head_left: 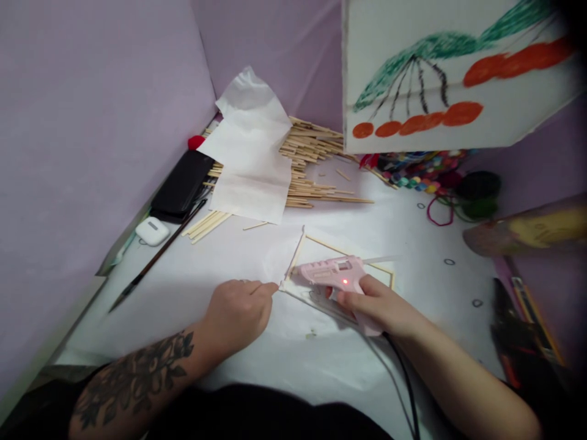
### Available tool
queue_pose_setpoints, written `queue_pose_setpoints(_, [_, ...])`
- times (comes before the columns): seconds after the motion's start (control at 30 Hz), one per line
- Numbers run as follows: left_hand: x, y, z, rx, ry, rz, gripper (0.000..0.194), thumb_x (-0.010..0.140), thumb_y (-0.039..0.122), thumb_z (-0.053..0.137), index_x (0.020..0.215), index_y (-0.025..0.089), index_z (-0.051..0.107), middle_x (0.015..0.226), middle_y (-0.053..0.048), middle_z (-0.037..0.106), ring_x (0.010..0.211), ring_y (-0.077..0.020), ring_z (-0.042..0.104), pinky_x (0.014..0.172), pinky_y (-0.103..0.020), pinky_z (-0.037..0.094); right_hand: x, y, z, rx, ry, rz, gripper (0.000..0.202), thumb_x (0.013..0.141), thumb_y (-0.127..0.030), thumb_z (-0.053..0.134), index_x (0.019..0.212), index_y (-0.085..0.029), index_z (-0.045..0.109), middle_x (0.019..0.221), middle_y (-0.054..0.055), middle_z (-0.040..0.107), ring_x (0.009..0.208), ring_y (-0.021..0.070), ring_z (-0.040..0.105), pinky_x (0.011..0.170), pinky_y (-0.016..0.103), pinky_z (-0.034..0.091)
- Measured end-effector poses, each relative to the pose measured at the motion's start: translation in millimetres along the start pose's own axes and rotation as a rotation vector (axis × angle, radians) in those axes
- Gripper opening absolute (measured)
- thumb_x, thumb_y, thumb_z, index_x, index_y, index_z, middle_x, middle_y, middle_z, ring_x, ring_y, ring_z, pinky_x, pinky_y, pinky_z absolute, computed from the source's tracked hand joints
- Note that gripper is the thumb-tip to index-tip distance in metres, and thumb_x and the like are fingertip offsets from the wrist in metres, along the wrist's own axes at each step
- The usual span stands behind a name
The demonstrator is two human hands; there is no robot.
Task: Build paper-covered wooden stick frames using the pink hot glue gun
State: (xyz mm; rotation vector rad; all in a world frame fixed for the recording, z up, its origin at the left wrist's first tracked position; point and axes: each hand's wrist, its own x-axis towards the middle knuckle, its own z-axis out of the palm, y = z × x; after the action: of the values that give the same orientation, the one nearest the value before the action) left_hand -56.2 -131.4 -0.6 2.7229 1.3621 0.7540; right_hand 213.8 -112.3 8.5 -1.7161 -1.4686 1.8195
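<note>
My right hand (373,302) is wrapped round the handle of a pink hot glue gun (328,272) with a red light lit on its side. A clear glue stick (383,259) pokes out of its back end, and the nozzle points left over a frame of thin wooden sticks (348,249). The frame lies flat on the white table cover, partly hidden under the gun. At its near left corner, the curled fingers of my left hand (241,311) pinch the stick ends; the thumb is mostly hidden.
Behind lie many wooden sticks (316,143), partly under white paper (252,159). A black case (181,186), a white earbud case (152,231) and a paintbrush (158,256) are at left. Pliers (509,324) and yarn (477,189) lie right, below a painted board (422,79). A cord (406,373) trails toward me.
</note>
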Motion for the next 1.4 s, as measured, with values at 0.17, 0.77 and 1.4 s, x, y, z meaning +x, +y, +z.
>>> queue_pose_setpoints(0.17, [-0.5, 0.5, 2.9, 0.019, -0.113, 0.066, 0.028, 0.086, 0.009, 0.044, 0.098, 0.015, 0.069, 0.058, 0.002, 0.062, 0.05, -0.0155, 0.059, 0.046, -0.029, 0.042, 1.2, -0.8, -0.2, 0.084, -0.032, 0.046, 0.034, 0.067, -0.049, 0.065, 0.068, -0.017, 0.055, 0.061, 0.0, 0.05, 0.053, 0.0111, 0.041, 0.048, 0.025, 0.029])
queue_pose_setpoints(0.77, [0.8, -5.4, 4.0, 0.032, -0.141, 0.043, 0.032, 0.087, 0.01, 0.045, 0.108, 0.016, 0.068, 0.06, 0.002, 0.062, 0.052, -0.0149, 0.06, 0.049, -0.029, 0.044, 1.6, -0.8, -0.5, 0.104, -0.025, 0.08, 0.035, 0.064, -0.049, 0.065, 0.074, -0.017, 0.057, 0.066, 0.001, 0.05, 0.057, 0.0127, 0.045, 0.05, 0.026, 0.032])
queue_pose_setpoints(1.4, [6.3, -5.0, -4.0, 0.054, -0.13, 0.109, 0.031, 0.094, 0.017, 0.041, 0.089, 0.02, 0.071, 0.055, 0.002, 0.059, 0.05, -0.0134, 0.057, 0.047, -0.026, 0.039, -0.2, -5.1, -2.9, 0.002, -0.105, 0.032, 0.03, 0.07, -0.046, 0.062, 0.076, -0.016, 0.059, 0.062, 0.0, 0.05, 0.055, 0.0125, 0.045, 0.047, 0.024, 0.033])
